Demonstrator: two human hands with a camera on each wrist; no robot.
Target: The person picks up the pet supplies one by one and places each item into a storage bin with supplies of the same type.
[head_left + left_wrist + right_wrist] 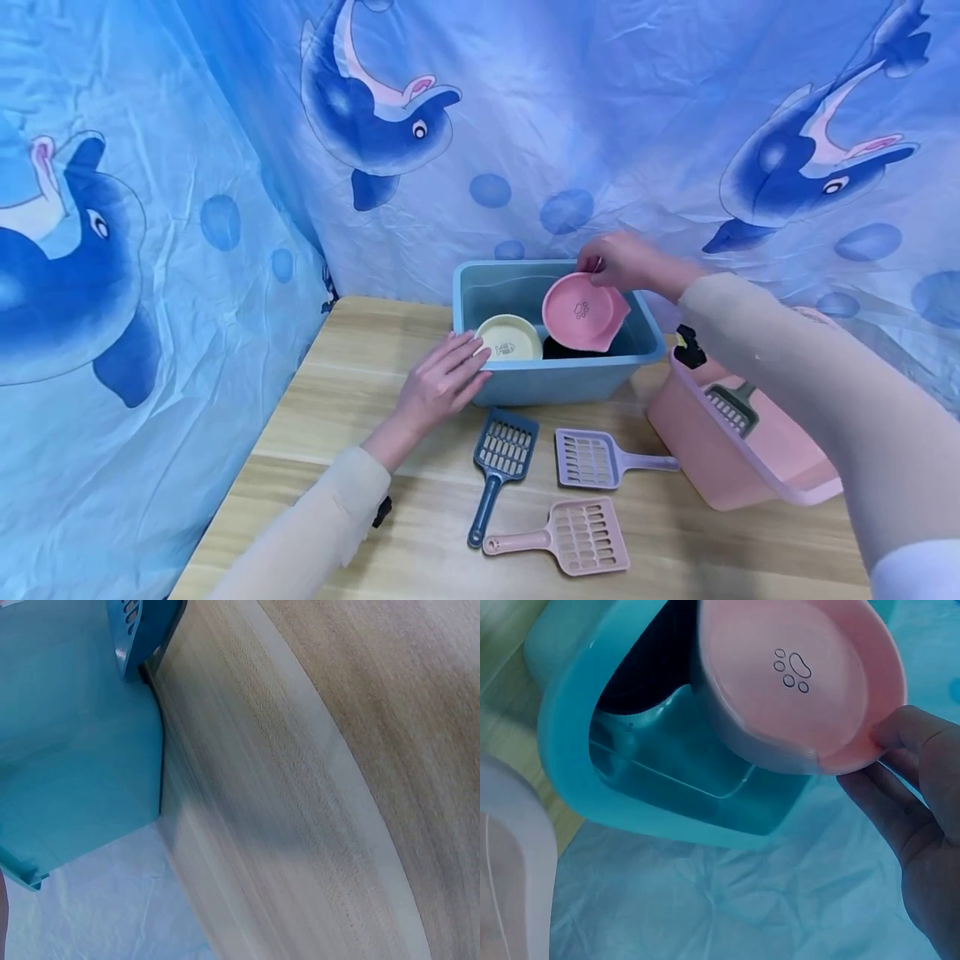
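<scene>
My right hand [621,260] pinches the far rim of a pink pet bowl [573,312] with a paw print inside. In the head view the bowl is tilted over the right half of a blue tub [525,385]. The right wrist view shows the thumb on the inner side of the pink bowl's rim and fingers behind it. My left hand [438,385] lies at the tub's front left corner, fingers stretched over the rim. Its fingertips overlap the edge of a cream bowl [510,340] with a fish print inside the tub. A black object [652,664] sits beneath the pink bowl, partly hidden.
In front of the tub lie a dark blue slotted litter scoop [506,447], a lilac one [587,460] and a pink one [588,537]. At the right, a pink tub [693,442] holds a dark green scoop [731,410]. A dolphin-printed curtain [480,100] hangs behind.
</scene>
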